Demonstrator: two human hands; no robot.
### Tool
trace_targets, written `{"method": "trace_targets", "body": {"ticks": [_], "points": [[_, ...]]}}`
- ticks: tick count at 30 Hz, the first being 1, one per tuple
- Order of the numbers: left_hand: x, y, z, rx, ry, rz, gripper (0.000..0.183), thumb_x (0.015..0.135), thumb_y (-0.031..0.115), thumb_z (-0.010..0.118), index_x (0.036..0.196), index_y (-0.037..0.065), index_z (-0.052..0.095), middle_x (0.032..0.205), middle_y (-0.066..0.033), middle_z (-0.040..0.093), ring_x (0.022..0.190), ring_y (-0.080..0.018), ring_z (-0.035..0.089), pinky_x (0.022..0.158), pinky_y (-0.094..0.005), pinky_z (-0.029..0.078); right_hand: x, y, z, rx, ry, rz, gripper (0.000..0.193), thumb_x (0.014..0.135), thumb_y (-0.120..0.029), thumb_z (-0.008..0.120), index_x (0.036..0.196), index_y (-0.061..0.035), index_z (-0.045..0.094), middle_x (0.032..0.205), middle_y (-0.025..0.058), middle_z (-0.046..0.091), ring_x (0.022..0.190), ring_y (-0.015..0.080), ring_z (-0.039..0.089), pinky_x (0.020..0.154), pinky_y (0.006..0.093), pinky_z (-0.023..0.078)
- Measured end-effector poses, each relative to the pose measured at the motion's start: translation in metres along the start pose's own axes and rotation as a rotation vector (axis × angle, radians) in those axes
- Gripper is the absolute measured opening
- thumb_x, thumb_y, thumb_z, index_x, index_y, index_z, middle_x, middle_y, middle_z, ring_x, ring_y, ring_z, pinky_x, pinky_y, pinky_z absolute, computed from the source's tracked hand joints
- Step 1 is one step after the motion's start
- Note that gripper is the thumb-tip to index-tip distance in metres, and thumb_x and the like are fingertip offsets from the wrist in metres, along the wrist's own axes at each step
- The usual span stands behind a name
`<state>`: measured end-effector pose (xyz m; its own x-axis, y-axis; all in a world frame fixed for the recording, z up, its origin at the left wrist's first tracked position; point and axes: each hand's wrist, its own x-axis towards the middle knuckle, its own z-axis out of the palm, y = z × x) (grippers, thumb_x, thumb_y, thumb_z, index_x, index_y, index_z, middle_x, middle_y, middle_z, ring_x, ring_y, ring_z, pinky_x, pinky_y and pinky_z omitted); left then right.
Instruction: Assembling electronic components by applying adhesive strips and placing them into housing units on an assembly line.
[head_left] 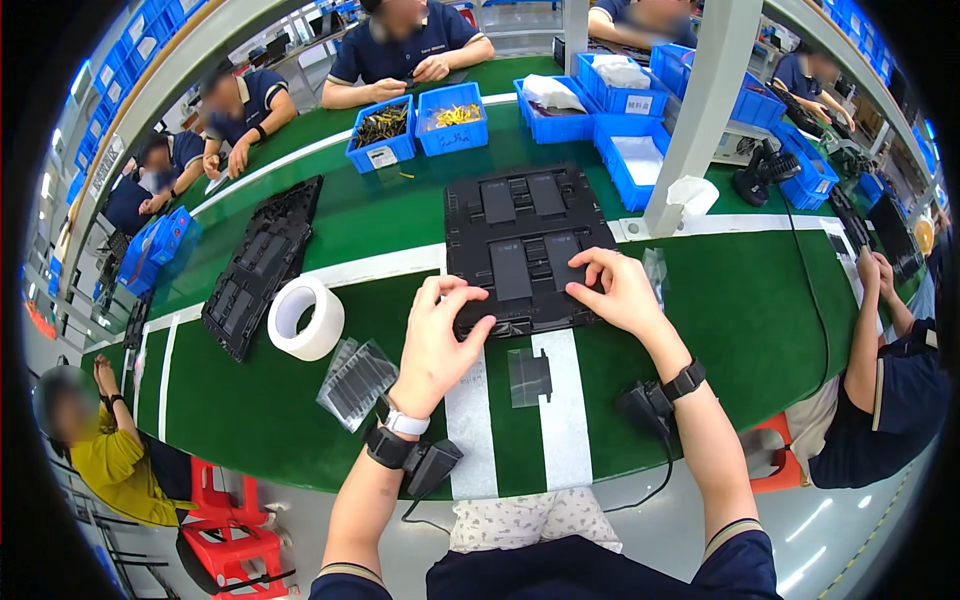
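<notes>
A black plastic panel point(525, 218) with dark rectangular blocks and slots lies on the green bench before me. My left hand point(440, 338) is at its near left corner, thumb and index finger apart, fingertips at the edge. On the panel's right side rests my right hand point(622, 292), its thumb and index finger also spread with a gap between them. Neither hand visibly holds anything. Just below the panel lies a clear film point(530, 378) with a black strip. Clear sheets bearing several black strips point(357, 382) sit beside my left wrist.
Left of the panel are a white tape roll point(306, 318) and a second black panel point(262, 268). Blue bins point(452, 118) with small parts stand at the back. A grey post point(705, 110) rises at right, near a black cable point(805, 285). Co-workers sit around the bench.
</notes>
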<state>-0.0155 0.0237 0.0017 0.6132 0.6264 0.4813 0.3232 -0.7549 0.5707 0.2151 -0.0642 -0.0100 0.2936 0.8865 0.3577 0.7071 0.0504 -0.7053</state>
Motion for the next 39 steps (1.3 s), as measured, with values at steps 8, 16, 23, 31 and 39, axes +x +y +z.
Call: {"method": "trace_targets", "body": {"ticks": [8, 16, 23, 31, 39], "points": [[-0.005, -0.006, 0.003, 0.016, -0.089, -0.075, 0.026, 0.069, 0.004, 0.064, 0.095, 0.006, 0.061, 0.108, -0.0134, 0.051, 0.102, -0.0298, 0.052, 0.087, -0.0354, 0.043, -0.002, 0.004, 0.006, 0.036, 0.023, -0.095, 0.022, 0.067, -0.007, 0.068, 0.088, -0.0059, 0.061, 0.063, 0.0011, 0.045, 0.05, 0.0106, 0.039, 0.048, 0.0259, 0.035], [-0.005, 0.014, 0.003, -0.242, -0.436, -0.004, 0.019, 0.069, 0.01, 0.071, 0.087, 0.005, 0.066, 0.059, -0.0022, 0.052, 0.049, -0.0099, 0.047, 0.048, -0.0238, 0.04, -0.001, 0.003, 0.005, 0.047, -0.001, 0.095, 0.027, 0.062, -0.005, 0.073, 0.087, -0.0047, 0.062, 0.061, 0.0004, 0.051, 0.048, 0.0086, 0.044, 0.048, 0.0232, 0.039], [-0.011, 0.016, 0.01, -0.216, -0.537, 0.03, 0.024, 0.069, 0.013, 0.072, 0.09, 0.006, 0.065, 0.056, -0.0006, 0.049, 0.047, -0.0093, 0.044, 0.047, -0.0238, 0.038, 0.006, 0.002, 0.004, -0.01, -0.035, 0.182, 0.033, 0.059, -0.011, 0.077, 0.088, -0.0049, 0.062, 0.057, 0.0015, 0.054, 0.051, 0.0122, 0.051, 0.051, 0.0277, 0.041], [-0.008, 0.023, 0.005, -0.334, -0.724, -0.005, 0.019, 0.074, 0.013, 0.07, 0.089, 0.003, 0.065, 0.057, 0.0015, 0.052, 0.046, -0.0057, 0.042, 0.045, -0.0212, 0.036, 0.002, -0.002, 0.008, 0.028, 0.098, 0.055, 0.025, 0.073, -0.019, 0.071, 0.093, -0.0073, 0.063, 0.066, 0.0045, 0.059, 0.045, 0.0113, 0.045, 0.046, 0.0263, 0.037], [-0.003, 0.021, 0.006, -0.948, -0.35, -0.495, 0.027, 0.091, 0.021, 0.05, 0.109, 0.002, 0.056, 0.087, -0.0031, 0.062, 0.077, -0.0067, 0.058, 0.067, -0.0208, 0.046, -0.014, -0.025, -0.001, 0.16, 0.115, -0.269, 0.022, 0.07, -0.01, 0.073, 0.09, -0.0056, 0.066, 0.075, 0.0064, 0.063, 0.05, 0.0087, 0.05, 0.046, 0.0233, 0.04]]}}
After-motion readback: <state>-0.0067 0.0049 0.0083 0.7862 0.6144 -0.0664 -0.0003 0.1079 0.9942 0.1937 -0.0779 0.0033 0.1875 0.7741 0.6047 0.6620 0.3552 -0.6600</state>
